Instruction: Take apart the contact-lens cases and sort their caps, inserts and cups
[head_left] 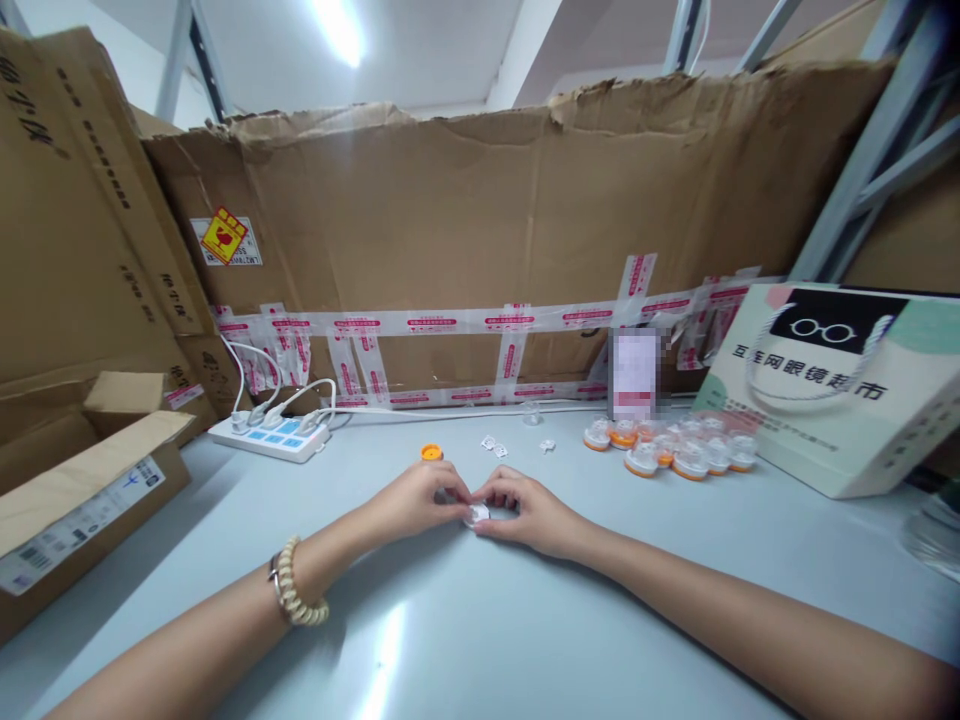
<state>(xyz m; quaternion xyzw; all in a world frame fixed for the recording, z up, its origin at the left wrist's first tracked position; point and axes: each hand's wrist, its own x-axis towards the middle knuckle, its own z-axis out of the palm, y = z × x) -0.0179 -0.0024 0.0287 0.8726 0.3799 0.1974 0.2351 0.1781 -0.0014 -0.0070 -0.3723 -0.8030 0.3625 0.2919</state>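
We note a brown cardboard panel (450,220) upright beyond the grip, banded with red-and-white tape. The pale table (525,630) runs beneath the grip. A tall carton (90,240) stands far left of the grip; well to its right, a pale paper bag (795,410) with a glasses print leans back. Nearer on the left we record an open carton (90,500), then, left of and beyond the grip, a white power strip (274,438) with plugs inserted.

At the grip we have the left hand (426,497), beaded bracelet (300,590) at its wrist, and the right hand (534,510). Both meet at the small white round piece (478,514), which sits just above the table: left fingertips closed on its left side, right thumb and fingers pinching it from the right.

Right of and beyond the grip, we log a cluster of clear-and-orange round pieces (688,462). Just beyond the left fingers lies an orange ring-like piece (431,453). Straight beyond the grip: a small clear cup (532,414) and, closer, little white parts (494,448), one slightly apart.
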